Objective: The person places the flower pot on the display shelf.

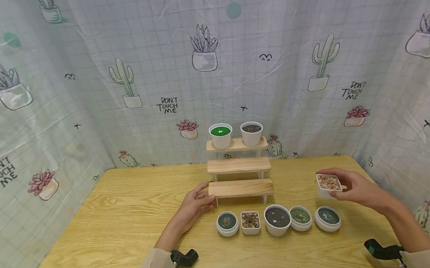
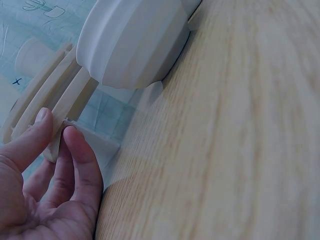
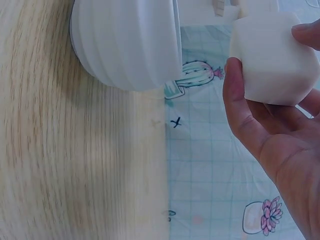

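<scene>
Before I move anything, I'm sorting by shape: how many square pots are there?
2. One square pot is held in the right hand; the other square pot stands on the table, second from the left in its row.

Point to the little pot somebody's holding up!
It's the square white pot of tan pebbles, held in the right hand; five other pots stand on the table, two more pots on the wooden rack's top tier.

Counter (image 1: 120,215): yellowish, wood-grained
Backdrop cloth (image 1: 249,81): pale, gridded, creased, behind the counter
Prints (image 1: 205,60): potted cacti (image 1: 125,84), pink succulents (image 1: 187,126), "DON'T TOUCH ME" lettering (image 1: 168,106)
</scene>
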`<state>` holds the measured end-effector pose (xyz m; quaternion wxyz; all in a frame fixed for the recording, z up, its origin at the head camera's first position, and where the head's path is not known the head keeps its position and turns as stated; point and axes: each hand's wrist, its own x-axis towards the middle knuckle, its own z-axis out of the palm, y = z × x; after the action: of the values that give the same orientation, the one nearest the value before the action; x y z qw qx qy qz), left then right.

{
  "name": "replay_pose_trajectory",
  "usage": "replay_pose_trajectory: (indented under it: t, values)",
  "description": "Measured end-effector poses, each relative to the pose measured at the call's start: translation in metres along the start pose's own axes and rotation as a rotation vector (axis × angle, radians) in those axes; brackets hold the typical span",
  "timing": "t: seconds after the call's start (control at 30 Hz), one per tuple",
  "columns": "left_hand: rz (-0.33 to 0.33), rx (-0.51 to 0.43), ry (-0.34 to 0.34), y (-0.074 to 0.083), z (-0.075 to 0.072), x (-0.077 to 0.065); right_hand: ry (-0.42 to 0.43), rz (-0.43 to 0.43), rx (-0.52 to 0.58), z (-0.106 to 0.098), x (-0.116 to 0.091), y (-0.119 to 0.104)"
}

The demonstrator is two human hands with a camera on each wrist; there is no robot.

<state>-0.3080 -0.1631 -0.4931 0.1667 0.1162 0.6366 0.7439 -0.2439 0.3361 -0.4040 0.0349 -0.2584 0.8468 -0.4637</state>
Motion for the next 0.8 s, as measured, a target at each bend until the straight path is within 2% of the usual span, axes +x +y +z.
replay_pose_trajectory:
  t: [0.17, 0.4, 0.63, 0.8]
  values:
    - [-0.004, 0.0, 0.001, -0.001, 0.0, 0.001, 0.002, -0.019, -0.018, 0.002, 0.003, -0.003]
    - [-0.002, 0.003, -0.007, -0.001, -0.001, 0.0, -0.008, 0.002, -0.011, 0.001, 0.011, -0.004]
    - [0.006, -0.001, -0.01, 0.001, 0.0, -0.001, 0.016, -0.02, -0.086, -0.001, 0.021, -0.012]
    - [0.001, 0.0, -0.009, 0.002, 0.001, -0.001, 0.006, 0.016, -0.097, -0.001, 0.026, -0.018]
